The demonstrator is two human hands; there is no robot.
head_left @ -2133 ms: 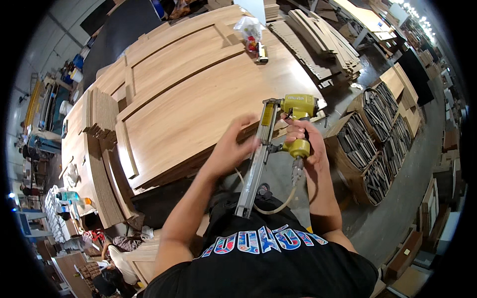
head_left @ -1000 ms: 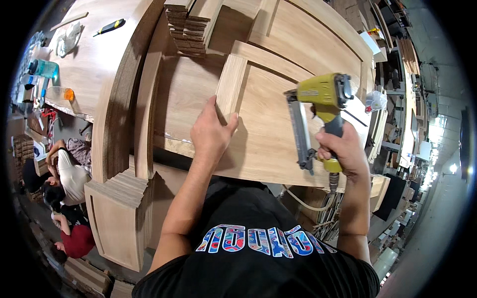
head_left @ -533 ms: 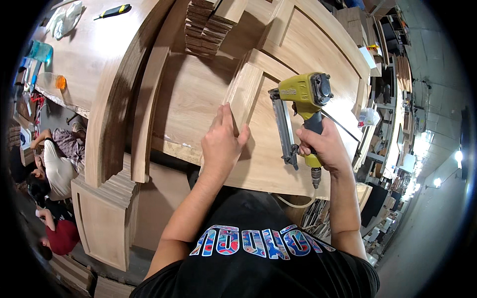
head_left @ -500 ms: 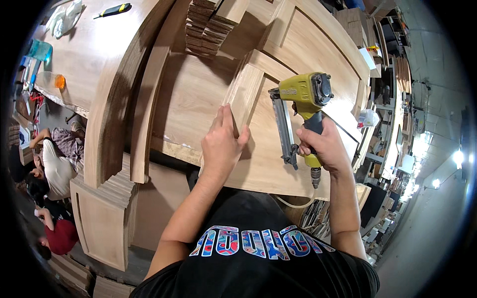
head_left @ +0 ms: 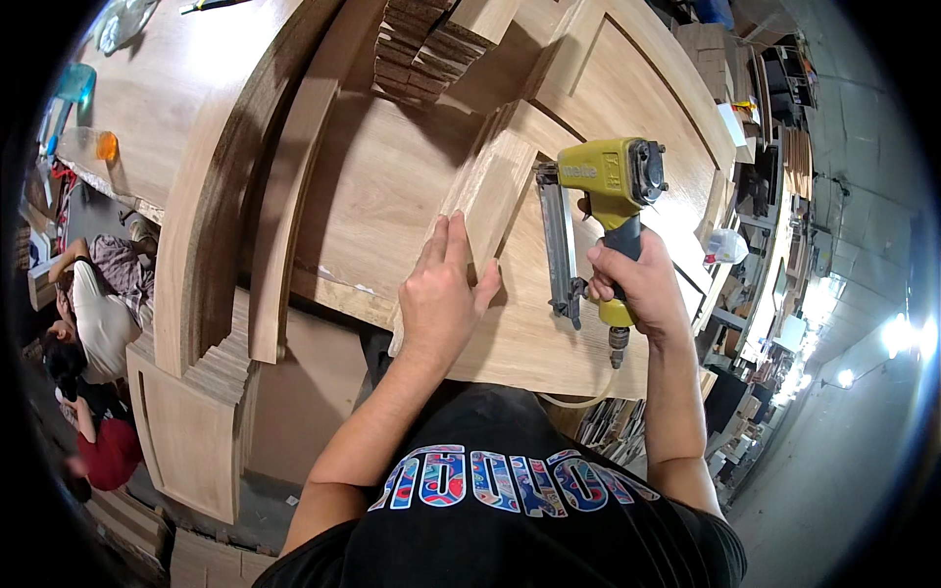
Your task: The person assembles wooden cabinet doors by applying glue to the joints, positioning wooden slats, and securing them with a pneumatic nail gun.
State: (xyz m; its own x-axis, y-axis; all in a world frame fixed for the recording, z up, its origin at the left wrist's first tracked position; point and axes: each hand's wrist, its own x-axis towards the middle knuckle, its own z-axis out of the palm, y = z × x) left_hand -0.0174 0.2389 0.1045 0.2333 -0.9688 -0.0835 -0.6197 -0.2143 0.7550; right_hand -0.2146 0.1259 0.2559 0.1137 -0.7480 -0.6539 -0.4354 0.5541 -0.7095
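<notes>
My left hand [head_left: 446,289] lies with fingers stretched out on the near-left side of a framed wooden door panel [head_left: 490,191], thumb apart over its inner face. Nothing is held in it. My right hand [head_left: 645,286] is wrapped round the black grip of a yellow pneumatic nail gun [head_left: 594,169]. The gun stays raised above the panel, its long metal magazine [head_left: 557,255] pointing back toward me and its nose next to the panel's frame. A pale air hose [head_left: 578,403] shows below the gun's handle end.
Beyond lies another framed panel [head_left: 627,93]. A stack of wood strips [head_left: 402,64] stands on the bench at the far side. Long boards [head_left: 294,225] stand on edge at left, above stacked doors [head_left: 186,426]. Two people [head_left: 106,294] are at far left; shelving [head_left: 774,225] lines the right.
The view has shifted slightly. My left hand still rests on the panel's edge, fingers a little more spread. The nail gun stays in my right hand, almost unmoved.
</notes>
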